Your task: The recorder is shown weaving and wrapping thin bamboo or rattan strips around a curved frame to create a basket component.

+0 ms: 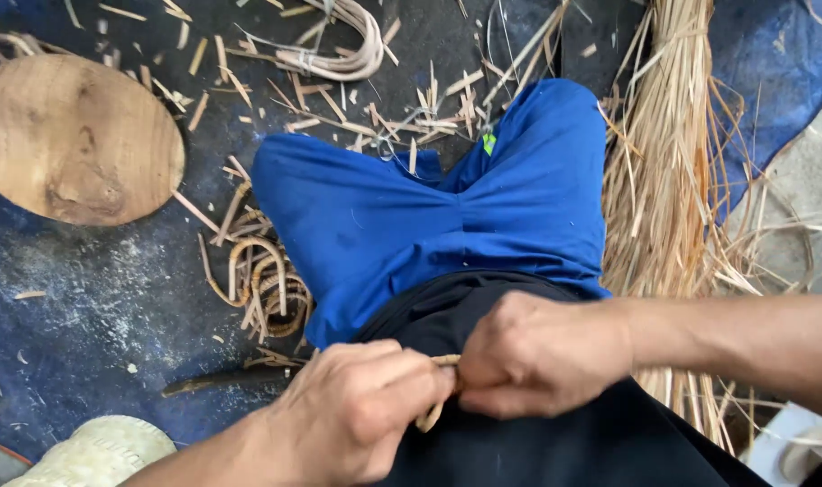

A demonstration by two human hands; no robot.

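My left hand (361, 410) and my right hand (537, 352) meet close in front of my body, above my lap in blue shorts (429, 207). Both pinch a short tan cane strip (438, 388); only its ends show between the fingers, one curling down below the left fingertips. The knuckles of the two hands nearly touch.
A round wooden slab (73, 135) lies at the left. Curved cane offcuts (262, 284) sit beside my left thigh, a coil of cane (343, 45) lies farther ahead. A bundle of long straw-coloured strips (668, 180) lies at the right. A woven piece (100, 451) shows bottom left.
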